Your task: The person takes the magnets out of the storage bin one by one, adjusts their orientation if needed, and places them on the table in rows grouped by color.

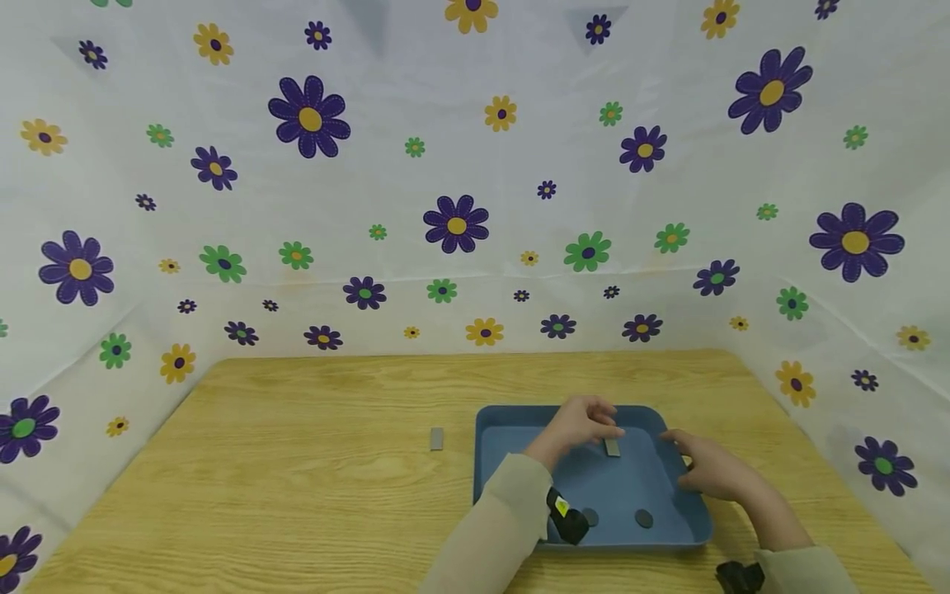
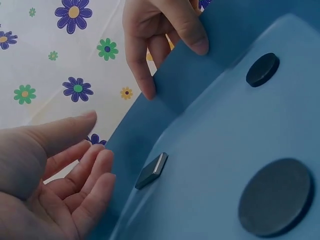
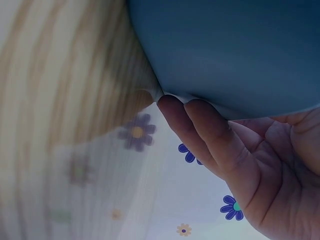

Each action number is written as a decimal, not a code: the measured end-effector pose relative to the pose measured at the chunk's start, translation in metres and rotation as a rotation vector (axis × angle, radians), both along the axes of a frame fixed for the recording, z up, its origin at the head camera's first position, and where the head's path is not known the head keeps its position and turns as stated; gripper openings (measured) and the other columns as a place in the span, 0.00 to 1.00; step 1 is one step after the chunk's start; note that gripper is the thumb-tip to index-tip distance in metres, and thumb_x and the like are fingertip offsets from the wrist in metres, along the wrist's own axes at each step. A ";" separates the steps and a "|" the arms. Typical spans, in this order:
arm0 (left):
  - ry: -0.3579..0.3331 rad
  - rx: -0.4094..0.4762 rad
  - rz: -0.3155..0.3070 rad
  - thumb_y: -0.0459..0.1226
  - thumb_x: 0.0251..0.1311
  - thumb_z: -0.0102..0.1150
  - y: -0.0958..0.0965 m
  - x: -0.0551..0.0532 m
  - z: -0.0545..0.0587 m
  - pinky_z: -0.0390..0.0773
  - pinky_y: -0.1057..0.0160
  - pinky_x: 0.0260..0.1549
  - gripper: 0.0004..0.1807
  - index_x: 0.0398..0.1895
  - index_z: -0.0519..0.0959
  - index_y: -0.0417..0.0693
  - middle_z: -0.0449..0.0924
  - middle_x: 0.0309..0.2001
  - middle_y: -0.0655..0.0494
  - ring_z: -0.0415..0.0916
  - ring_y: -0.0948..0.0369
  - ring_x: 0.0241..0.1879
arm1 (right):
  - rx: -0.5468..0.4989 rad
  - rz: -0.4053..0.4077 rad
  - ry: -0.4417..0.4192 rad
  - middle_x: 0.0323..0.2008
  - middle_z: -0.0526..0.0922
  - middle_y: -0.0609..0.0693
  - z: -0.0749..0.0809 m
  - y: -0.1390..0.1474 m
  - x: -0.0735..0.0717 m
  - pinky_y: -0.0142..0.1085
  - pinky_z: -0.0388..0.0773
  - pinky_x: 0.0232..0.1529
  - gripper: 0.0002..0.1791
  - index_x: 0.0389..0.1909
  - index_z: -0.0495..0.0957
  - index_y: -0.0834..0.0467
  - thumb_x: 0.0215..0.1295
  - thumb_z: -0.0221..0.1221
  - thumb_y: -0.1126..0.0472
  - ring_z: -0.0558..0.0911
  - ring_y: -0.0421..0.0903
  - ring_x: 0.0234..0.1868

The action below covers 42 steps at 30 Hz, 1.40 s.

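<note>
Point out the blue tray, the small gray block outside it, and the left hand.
Blue tray [image 1: 631, 485]: head view, bare floor.
Gray block outside tray [image 1: 436, 439]: head view, top face.
Left hand [image 1: 576, 426]: head view, back of hand.

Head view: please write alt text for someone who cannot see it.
The left hand hovers over a blue tray while the right hand grips it. Two dark discs and a grey block lie inside; another block lies on the wooden table before flowered cloth.

- Worktop [image 1: 297, 462]: tray [image 1: 631, 483] right of centre; loose block [image 1: 436, 439] beyond its left edge.
- In tray: inner block [image 1: 612, 448] toward far edge; left disc [image 1: 591, 517], right disc [image 1: 644, 518] near front edge.
- Left hand [image 1: 581, 425] over tray; right hand [image 1: 710, 469] at its right edge.
</note>
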<state>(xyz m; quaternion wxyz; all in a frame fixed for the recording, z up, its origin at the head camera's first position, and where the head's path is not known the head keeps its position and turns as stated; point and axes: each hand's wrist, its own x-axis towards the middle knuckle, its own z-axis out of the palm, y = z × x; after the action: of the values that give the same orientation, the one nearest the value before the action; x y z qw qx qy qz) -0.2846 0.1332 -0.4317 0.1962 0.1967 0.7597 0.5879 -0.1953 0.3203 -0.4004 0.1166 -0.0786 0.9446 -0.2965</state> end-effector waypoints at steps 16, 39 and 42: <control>0.069 -0.269 -0.011 0.34 0.46 0.65 -0.003 -0.003 -0.009 0.74 0.67 0.24 0.16 0.41 0.78 0.42 0.76 0.27 0.57 0.73 0.64 0.24 | 0.018 -0.003 -0.013 0.51 0.63 0.77 0.003 -0.002 -0.001 0.39 0.70 0.29 0.33 0.54 0.60 0.75 0.41 0.56 0.76 0.66 0.70 0.51; 0.240 -0.570 -0.013 0.42 0.42 0.69 0.006 0.002 -0.007 0.71 0.66 0.30 0.18 0.39 0.79 0.51 0.76 0.33 0.60 0.70 0.64 0.30 | 0.016 0.023 0.028 0.50 0.64 0.78 0.002 -0.002 0.001 0.40 0.71 0.30 0.33 0.54 0.60 0.76 0.41 0.57 0.77 0.66 0.71 0.50; 0.285 -0.634 -0.018 0.44 0.41 0.69 0.008 0.003 -0.008 0.70 0.66 0.30 0.17 0.38 0.79 0.54 0.75 0.33 0.62 0.70 0.64 0.30 | 0.019 0.021 0.021 0.50 0.64 0.77 0.002 -0.001 0.002 0.42 0.72 0.32 0.33 0.54 0.61 0.76 0.41 0.57 0.76 0.66 0.70 0.50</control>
<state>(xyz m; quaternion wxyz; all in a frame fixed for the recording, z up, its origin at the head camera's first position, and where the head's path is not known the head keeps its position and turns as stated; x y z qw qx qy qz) -0.2814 0.1417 -0.4393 0.1447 0.2125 0.9227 0.2874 -0.1935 0.3189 -0.3986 0.1103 -0.0907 0.9477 -0.2855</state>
